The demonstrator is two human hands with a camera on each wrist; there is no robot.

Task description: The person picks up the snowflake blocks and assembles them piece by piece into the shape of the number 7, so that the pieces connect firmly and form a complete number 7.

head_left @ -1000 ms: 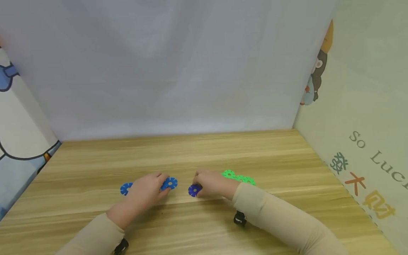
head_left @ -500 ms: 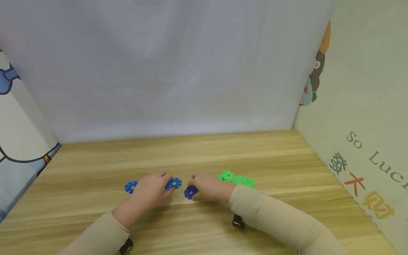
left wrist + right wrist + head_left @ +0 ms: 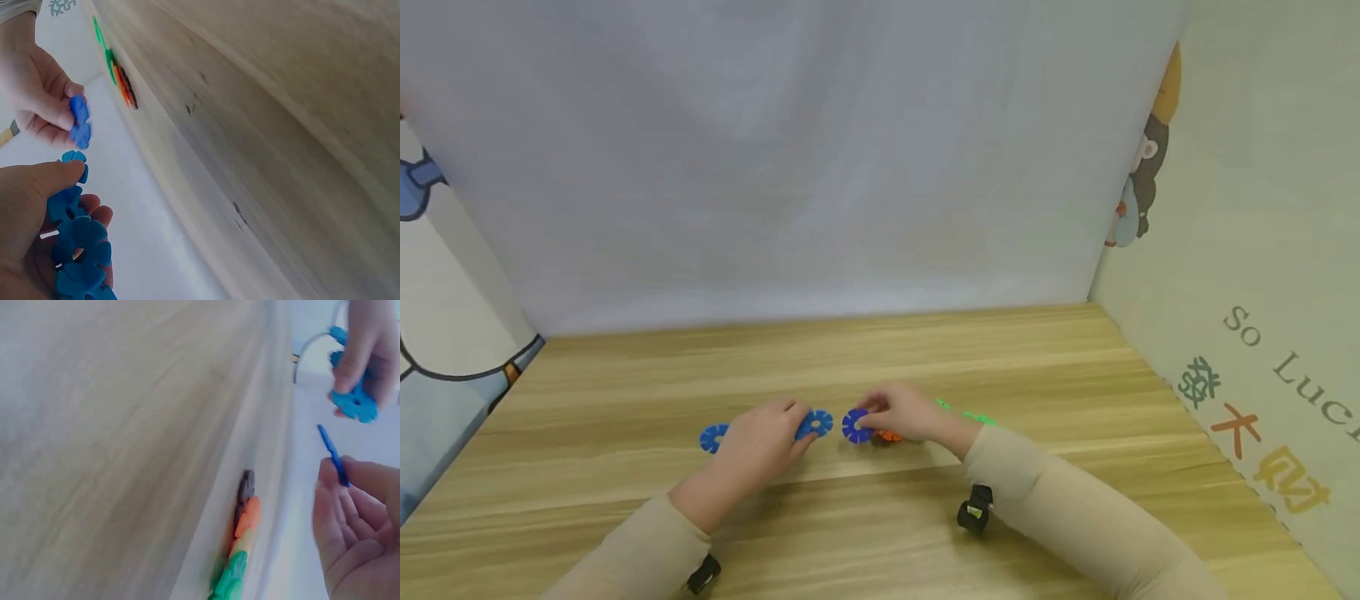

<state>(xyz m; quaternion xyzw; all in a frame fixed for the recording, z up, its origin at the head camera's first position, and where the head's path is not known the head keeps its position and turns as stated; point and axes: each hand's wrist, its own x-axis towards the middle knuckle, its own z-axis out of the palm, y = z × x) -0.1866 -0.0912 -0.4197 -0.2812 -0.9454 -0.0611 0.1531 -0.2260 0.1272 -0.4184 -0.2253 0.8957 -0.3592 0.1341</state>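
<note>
My left hand (image 3: 758, 437) grips a chain of light blue snowflake discs (image 3: 84, 240), linked edge to edge. One end disc (image 3: 817, 423) sticks out past the thumb and fingers toward the right hand, and another shows on the far side of the hand. Between thumb and fingertips, my right hand (image 3: 906, 410) pinches a single darker blue snowflake disc (image 3: 855, 426). In the right wrist view this disc (image 3: 333, 455) is seen nearly edge-on, raised off the table. A small gap separates it from the chain's end.
On the wooden table (image 3: 820, 533), an orange disc (image 3: 891, 435) lies partly under the right hand. A dark brown disc (image 3: 247, 486) and several green discs (image 3: 979, 418) lie by it in a row. A pale cloth (image 3: 820, 167) hangs behind; a printed panel (image 3: 1262, 250) stands at right.
My right hand has lifted the darker blue disc and turned its face more to view, uncovering the orange disc. The left hand has shifted slightly right with the chain.
</note>
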